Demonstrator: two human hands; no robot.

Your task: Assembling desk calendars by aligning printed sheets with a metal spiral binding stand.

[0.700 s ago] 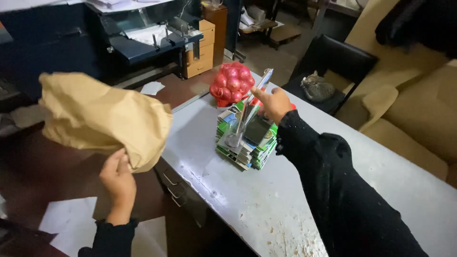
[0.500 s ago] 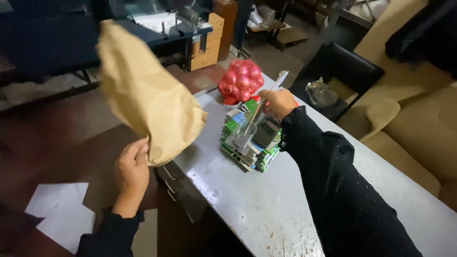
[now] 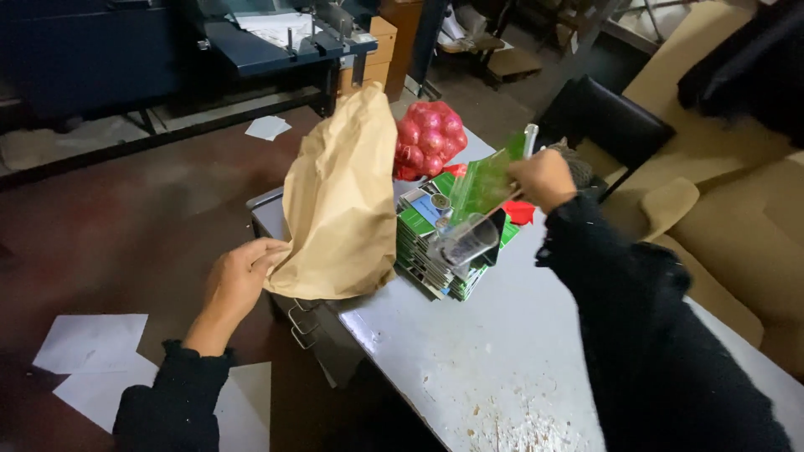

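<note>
My left hand (image 3: 239, 280) grips the lower edge of a crumpled brown paper bag (image 3: 342, 201), held upright over the left end of a grey metal table (image 3: 502, 360). My right hand (image 3: 544, 177) holds a clear plastic bag (image 3: 477, 209) with a green tint and a strip along its top; its lower end hangs over a stack of green printed packets (image 3: 435, 243) on the table. Just behind the stack sits a red mesh sack of round red produce (image 3: 430, 138). The paper bag touches or overlaps the stack's left side.
The table has drawers (image 3: 306, 314) under its left end and white crumbs near the front. White paper sheets (image 3: 88, 343) lie on the dark floor. A black chair (image 3: 607, 117) and tan cushions (image 3: 729, 209) stand to the right, a dark machine (image 3: 276, 42) behind.
My left hand has swung the paper bag rightward, from out over the floor to against the stack. My right hand lifted the clear bag slightly, and the view shifted.
</note>
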